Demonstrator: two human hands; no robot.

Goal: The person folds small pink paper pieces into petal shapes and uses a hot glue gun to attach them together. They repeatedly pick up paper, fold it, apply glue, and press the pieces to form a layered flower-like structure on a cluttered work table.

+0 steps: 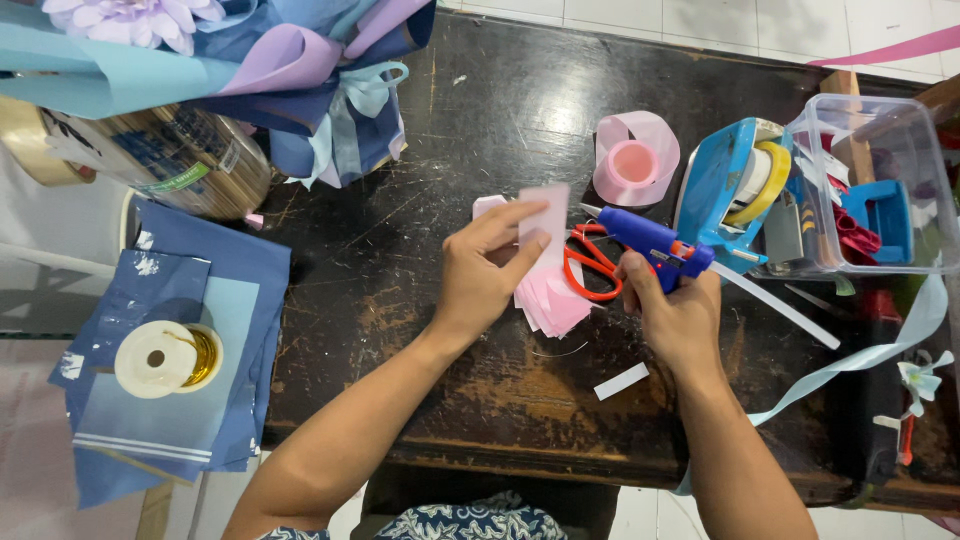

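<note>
**Pink strip and glue gun held over a dark table**

A pink strip (545, 215) is pinched upright in the left hand (485, 275) — thumb on its near face, fingers curled behind, the forearm reaching in from the near left with the wrist bent slightly. The strip is held above a fan of pink pieces (553, 297) lying on the table (450, 120).

A blue glue gun (650, 243) is gripped in the right hand (675, 315), the fingers closed round its handle and the forearm rising from the near right. The nozzle is pointed left, its tip just beside the right edge of the strip; whether they touch cannot be told. A white glue stick (780, 305) projects from the gun's back toward the right.

Red scissors (590, 265) are seen between the hands, partly under the gun. Farther off lies a pink ribbon roll (635, 158), with a blue tape dispenser (735, 185) and a clear box (880, 185) to its right. A white spool (160, 358) rests on blue paper (215, 290) at the left — and a wrapped bouquet (250, 70) fills the far left corner.
</note>
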